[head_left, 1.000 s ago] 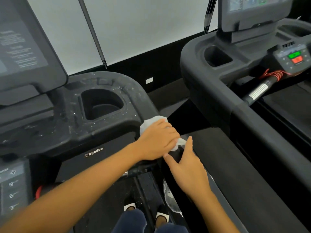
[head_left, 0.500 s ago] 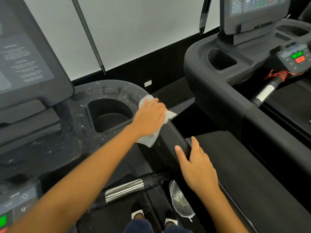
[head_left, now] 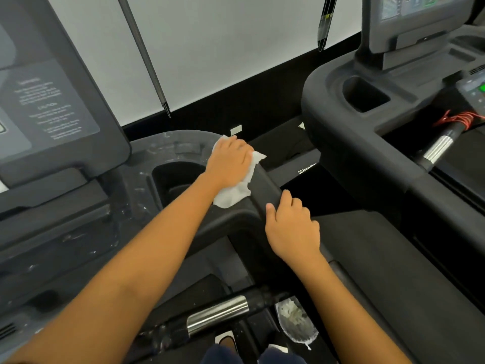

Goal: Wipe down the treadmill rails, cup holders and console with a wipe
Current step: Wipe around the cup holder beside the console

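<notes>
My left hand (head_left: 228,160) holds a white wipe (head_left: 233,193) against the curved far-right rim of the black treadmill, just right of the cup holder (head_left: 175,179). Its fingers bend over the wipe, and loose ends stick out at both sides. On the right side rail (head_left: 265,185), a little nearer to me, my right hand (head_left: 291,227) grips the rail with fingers curled over the top and thumb on the near side. The console screen (head_left: 52,101) stands at the left. The deck around the cup holder looks streaked and speckled.
A second black treadmill (head_left: 341,153) with its own cup holder and screen stands close on the right. A chrome-banded handlebar (head_left: 217,315) crosses below my arms. A crumpled pale wad (head_left: 295,321) lies low beside the rail. A white wall is ahead.
My left hand slid the wipe from the rail up and away along the rim, past the cup holder. My right hand stayed on the rail and curled its fingers over it.
</notes>
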A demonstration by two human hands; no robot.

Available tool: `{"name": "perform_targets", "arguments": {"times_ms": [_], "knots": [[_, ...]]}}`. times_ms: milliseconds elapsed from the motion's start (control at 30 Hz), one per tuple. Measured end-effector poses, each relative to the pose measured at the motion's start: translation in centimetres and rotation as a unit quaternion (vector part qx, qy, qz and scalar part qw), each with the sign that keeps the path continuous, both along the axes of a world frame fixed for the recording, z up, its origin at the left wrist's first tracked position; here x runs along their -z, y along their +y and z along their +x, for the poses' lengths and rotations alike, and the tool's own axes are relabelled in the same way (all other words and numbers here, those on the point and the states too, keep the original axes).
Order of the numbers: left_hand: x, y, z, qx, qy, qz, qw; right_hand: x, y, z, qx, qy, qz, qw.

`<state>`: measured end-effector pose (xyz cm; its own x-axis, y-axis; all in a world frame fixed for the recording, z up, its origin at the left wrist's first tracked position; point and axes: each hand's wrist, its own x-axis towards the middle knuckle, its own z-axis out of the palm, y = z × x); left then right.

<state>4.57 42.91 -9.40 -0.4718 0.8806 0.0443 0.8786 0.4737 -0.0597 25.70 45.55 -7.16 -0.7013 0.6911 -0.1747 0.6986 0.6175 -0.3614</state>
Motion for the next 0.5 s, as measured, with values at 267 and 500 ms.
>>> {"name": "perform_targets", "arguments": {"times_ms": [267,500], "knots": [[0.1,-1.5,3.8,0.124,-0.08,0.058,0.987,0.5,0.9,-1.8,-0.001,0.022,-0.001,1.0],[0.2,-3.7,-8.2,-0.112,-0.047,0.075,0.99,0.8,1.3,-1.6,0.004,0.035,-0.009,0.999]]}}
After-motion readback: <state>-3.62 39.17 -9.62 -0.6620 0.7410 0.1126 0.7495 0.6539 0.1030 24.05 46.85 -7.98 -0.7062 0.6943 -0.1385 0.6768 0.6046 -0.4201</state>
